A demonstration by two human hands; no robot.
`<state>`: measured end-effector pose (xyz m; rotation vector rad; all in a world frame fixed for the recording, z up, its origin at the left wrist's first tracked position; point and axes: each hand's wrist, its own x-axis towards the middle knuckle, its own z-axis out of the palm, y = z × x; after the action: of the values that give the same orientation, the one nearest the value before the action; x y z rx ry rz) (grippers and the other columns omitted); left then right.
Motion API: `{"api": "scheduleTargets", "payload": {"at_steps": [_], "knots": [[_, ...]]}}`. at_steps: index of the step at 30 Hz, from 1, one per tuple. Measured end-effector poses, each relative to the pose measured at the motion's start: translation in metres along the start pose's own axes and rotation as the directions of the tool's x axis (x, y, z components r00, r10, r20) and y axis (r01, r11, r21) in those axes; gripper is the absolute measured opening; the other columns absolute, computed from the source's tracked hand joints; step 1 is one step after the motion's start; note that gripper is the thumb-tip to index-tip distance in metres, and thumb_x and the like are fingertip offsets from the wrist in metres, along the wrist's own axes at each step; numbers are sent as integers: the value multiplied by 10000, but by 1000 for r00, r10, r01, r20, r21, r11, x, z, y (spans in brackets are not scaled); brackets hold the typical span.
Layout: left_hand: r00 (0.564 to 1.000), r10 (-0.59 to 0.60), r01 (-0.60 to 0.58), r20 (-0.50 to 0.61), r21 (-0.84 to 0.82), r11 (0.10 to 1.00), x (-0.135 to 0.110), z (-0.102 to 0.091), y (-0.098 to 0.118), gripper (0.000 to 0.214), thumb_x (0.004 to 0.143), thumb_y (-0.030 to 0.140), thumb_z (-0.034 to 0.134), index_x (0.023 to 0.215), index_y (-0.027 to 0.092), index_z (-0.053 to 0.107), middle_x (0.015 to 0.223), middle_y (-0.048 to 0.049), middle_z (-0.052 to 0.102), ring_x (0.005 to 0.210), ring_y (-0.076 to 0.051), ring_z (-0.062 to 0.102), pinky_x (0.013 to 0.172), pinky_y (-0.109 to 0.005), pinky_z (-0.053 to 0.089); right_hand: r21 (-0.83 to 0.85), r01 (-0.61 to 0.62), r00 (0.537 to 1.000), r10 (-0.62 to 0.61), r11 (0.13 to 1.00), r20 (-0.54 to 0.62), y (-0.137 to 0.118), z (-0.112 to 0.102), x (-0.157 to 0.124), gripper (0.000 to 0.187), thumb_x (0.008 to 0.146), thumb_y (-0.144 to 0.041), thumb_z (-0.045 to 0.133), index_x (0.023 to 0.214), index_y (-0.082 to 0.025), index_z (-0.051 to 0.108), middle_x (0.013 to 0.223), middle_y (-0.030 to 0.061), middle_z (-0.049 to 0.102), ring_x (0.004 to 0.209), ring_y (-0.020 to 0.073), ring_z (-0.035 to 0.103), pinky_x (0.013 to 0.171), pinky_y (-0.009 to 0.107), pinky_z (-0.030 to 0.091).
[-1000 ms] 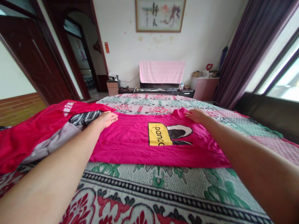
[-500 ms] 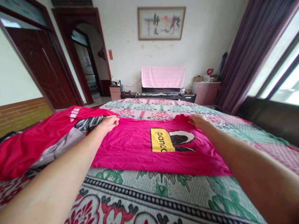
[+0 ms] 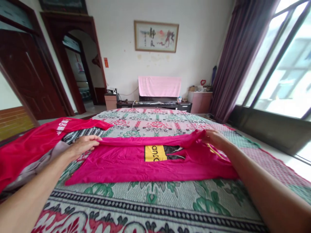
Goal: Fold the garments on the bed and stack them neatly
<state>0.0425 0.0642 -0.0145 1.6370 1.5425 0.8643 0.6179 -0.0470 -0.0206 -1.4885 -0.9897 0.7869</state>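
Observation:
A magenta T-shirt (image 3: 126,165) lies sideways across the bed, its far edge turned over toward me in a long strip. Part of its yellow, black and white print shows below that fold. My left hand (image 3: 86,144) pinches the far left corner of the shirt. At the far right, my right hand (image 3: 213,137) is closed on the bunched cloth near the shoulder or neck end, its fingertips partly hidden. The cloth between the two hands is drawn fairly straight.
A heap of clothes, with a red garment (image 3: 31,142) on top and a grey one (image 3: 46,158) beneath, lies to the left. A patterned bedspread (image 3: 155,194) covers the bed. Beyond it stands a low black cabinet (image 3: 155,105) with a pink cloth (image 3: 159,85) above.
Both hands have brought the shirt's far edge over toward me, covering part of the print. The left hand has moved left, and the view has turned slightly right.

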Motion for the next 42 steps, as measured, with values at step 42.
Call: {"api": "scheduleTargets", "payload": {"at_steps": [42], "knots": [[921,274,-389,277,656,646,-10,-9,9,351,697,439,514,842,239,763,893,0,738,878,-196,654,787,-226,451,-749,632,771,-59,199,634,-33,53,-36,250,680,-71,502,721,-175,725,666,22,697,604,123,584,571,230,379]]}}
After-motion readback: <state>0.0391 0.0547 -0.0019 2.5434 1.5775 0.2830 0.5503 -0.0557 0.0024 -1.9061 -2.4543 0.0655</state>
